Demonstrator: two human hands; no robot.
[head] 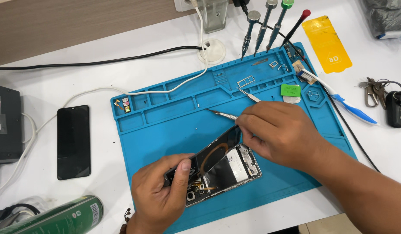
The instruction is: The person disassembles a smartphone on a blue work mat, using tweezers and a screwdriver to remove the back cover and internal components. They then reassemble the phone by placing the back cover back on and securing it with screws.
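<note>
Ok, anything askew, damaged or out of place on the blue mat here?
Only the opened phone: its black back panel is lifted at a slant off the body, held by the left hand and right hand, innards exposed. Tweezers lie loose on the blue mat. No spill or breakage shows.

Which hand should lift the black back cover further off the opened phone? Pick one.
Left, probably: the left hand already grips the black back cover at its raised end over the opened phone, while the right hand holds metal tweezers.
</note>
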